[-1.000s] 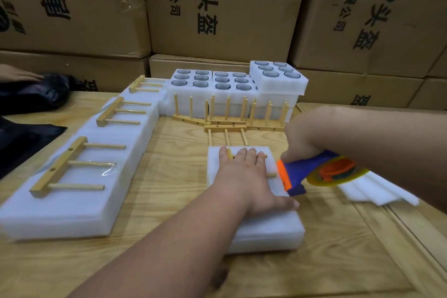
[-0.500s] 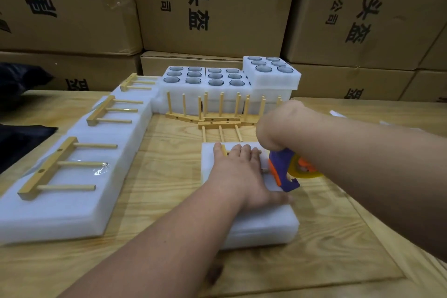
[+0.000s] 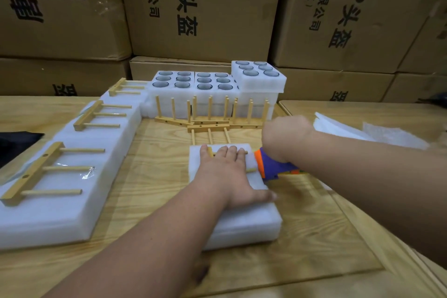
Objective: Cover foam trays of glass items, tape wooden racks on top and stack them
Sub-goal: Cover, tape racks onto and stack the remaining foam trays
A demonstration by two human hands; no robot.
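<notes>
A covered white foam tray (image 3: pixel 244 222) lies in the middle of the wooden table. A wooden rack (image 3: pixel 250 170) lies on top of it, mostly hidden under my left hand (image 3: pixel 229 176), which presses flat on it with straight fingers. My right hand (image 3: pixel 283 138) grips a purple and orange tape dispenser (image 3: pixel 273 167) at the tray's right edge. Open foam trays with glass items (image 3: pixel 208 80) stand at the back. Covered trays with taped racks (image 3: pixel 65 172) run along the left.
Several loose wooden racks (image 3: pixel 210 123) lean against the back trays. Thin foam sheets (image 3: pixel 338 128) lie at the right. A black bag (image 3: pixel 14 143) sits at the left edge. Cardboard boxes (image 3: pixel 205 7) wall the back. Bare tabletop lies in front of the tray.
My right hand has brought the tape dispenser down to the tray's right edge, its roll now hidden behind my arm. My left hand stays pressed on the rack.
</notes>
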